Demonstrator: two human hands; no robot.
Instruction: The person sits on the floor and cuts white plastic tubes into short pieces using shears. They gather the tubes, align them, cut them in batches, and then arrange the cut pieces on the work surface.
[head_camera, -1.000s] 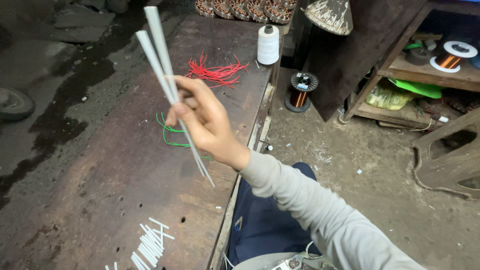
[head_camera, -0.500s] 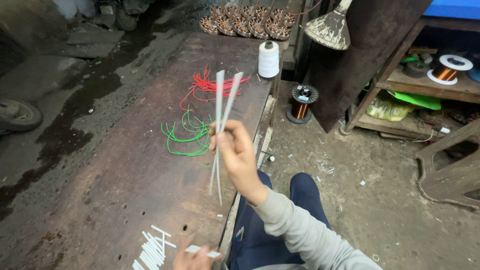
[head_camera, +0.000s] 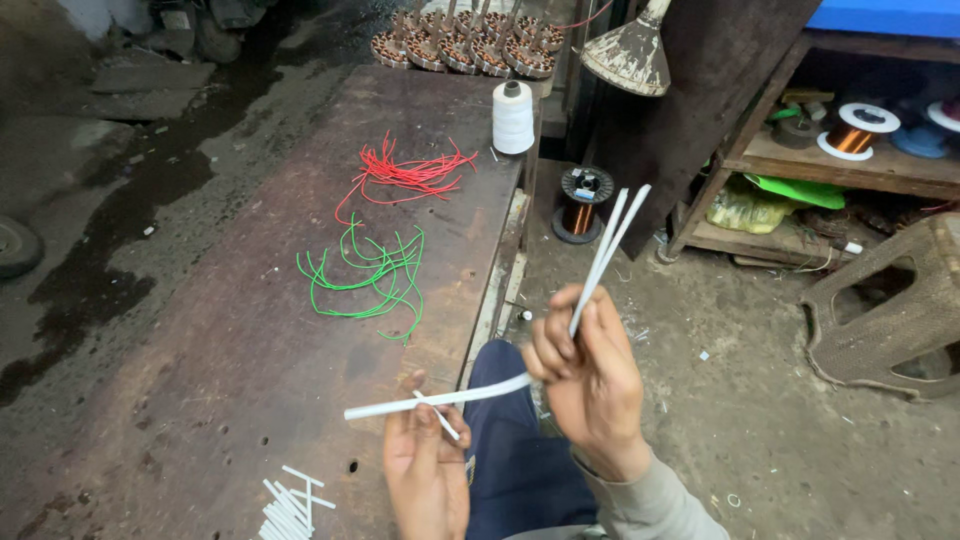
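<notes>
My right hand (head_camera: 590, 385) grips two long white strips (head_camera: 605, 245) that rise up and to the right from its fingers; their lower ends bend left below the hand, over the bench edge. My left hand (head_camera: 425, 465) lies palm up beneath those ends, with a short white piece (head_camera: 440, 420) across its fingers. A pile of short white cut pieces (head_camera: 288, 505) lies on the brown workbench (head_camera: 230, 340) at the lower left of my left hand. Green wires (head_camera: 375, 270) and red wires (head_camera: 410, 172) lie farther up the bench.
A white thread spool (head_camera: 513, 117) stands at the bench's far right corner. Several round winding cores (head_camera: 460, 50) sit at the far end. A copper wire reel (head_camera: 580, 200) is on the floor; shelves with copper reels (head_camera: 855, 130) are at right, and a wooden stool (head_camera: 890, 310).
My right hand has moved down and right off the bench, the strips now tilting right. My left hand has come up into view under the strips' lower ends.
</notes>
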